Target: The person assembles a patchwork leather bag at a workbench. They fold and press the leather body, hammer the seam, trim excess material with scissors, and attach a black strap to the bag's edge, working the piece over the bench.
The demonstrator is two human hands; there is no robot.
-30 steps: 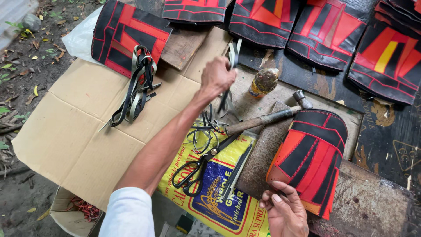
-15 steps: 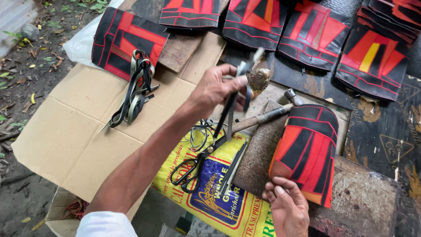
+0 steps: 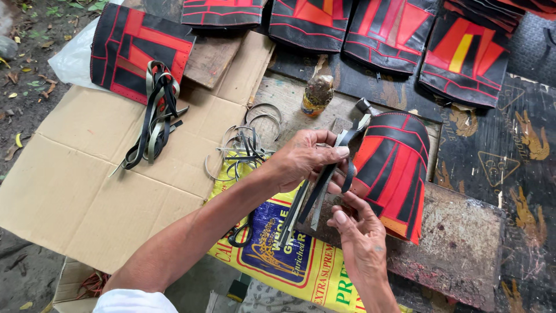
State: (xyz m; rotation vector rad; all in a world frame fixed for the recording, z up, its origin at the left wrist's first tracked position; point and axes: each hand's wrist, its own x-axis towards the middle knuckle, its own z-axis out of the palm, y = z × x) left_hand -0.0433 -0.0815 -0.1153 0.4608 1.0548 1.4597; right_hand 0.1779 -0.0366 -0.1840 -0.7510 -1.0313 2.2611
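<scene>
My left hand holds a bunch of thin black and grey straps, which hang down over the yellow printed sack. My right hand is just below, its fingers touching the strap ends and the lower edge of a red and black stitched panel that curves over a block. A loose pile of curled straps lies to the left of my left hand.
Flattened cardboard carries another strap bundle. More red and black panels lie along the back. A small brown bottle stands behind my hands, and a dark slab sits on the right.
My left hand has drawn the straps back from the far cardboard toward the panel. My right hand has risen from the panel's lower edge to meet the straps.
</scene>
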